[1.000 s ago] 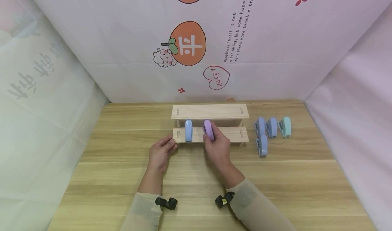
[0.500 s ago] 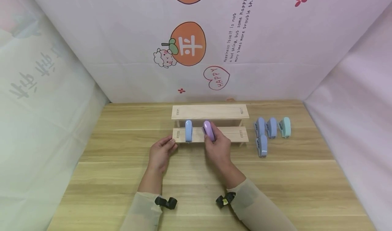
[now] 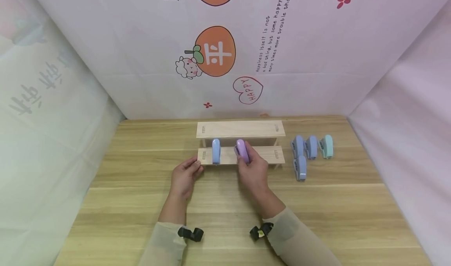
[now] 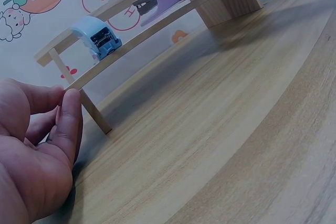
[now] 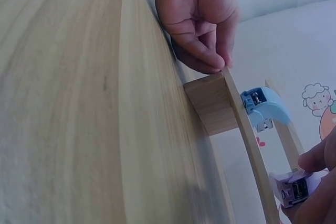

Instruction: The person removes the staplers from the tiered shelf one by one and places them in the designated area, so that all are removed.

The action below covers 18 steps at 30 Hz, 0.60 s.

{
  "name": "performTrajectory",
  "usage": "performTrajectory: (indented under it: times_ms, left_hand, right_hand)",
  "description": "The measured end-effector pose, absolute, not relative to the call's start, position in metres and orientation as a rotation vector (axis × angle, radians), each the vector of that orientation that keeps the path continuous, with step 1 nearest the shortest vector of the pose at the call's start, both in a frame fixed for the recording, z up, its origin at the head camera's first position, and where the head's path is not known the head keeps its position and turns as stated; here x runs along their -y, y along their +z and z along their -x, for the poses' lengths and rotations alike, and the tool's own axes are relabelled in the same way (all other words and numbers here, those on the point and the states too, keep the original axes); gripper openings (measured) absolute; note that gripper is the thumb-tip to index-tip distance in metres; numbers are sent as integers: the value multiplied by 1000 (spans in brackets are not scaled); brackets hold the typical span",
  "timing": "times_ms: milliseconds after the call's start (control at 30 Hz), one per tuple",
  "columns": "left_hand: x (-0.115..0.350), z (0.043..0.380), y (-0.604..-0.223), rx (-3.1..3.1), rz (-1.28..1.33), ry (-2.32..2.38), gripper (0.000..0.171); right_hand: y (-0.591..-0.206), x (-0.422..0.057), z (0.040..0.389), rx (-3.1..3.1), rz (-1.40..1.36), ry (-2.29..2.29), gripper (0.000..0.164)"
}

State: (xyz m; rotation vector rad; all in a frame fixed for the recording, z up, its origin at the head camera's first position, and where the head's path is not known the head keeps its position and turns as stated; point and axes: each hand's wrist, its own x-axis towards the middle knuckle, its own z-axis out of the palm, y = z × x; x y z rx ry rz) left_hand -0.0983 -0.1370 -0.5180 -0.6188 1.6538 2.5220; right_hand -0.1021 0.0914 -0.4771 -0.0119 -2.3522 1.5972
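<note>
I see the right hand [image 3: 254, 171] gripping one rounded purple plastic stapler [image 3: 241, 150] at the front step of one pale wooden two-step rack [image 3: 269, 155]; my cameras can't show if they touch. The left hand [image 3: 183, 179] pinches the rack's front left end. One light blue stapler [image 3: 216, 151] stands on that step. Three blue staplers [image 3: 300, 169] and one mint green stapler [image 3: 327, 146] sit right of the rack.

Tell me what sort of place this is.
Probably a tabletop work booth: white printed walls on three sides, a light wood-grain table, a two-tier wooden shelf and small pastel staplers.
</note>
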Motion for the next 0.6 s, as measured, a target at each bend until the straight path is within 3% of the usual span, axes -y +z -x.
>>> performTrajectory:
  times_ms: [600]
  left_hand:
    - [137, 97, -517, -1676, 624, 2506, 37]
  right_hand:
    - [-475, -104, 100, 2314, 27, 1614, 52]
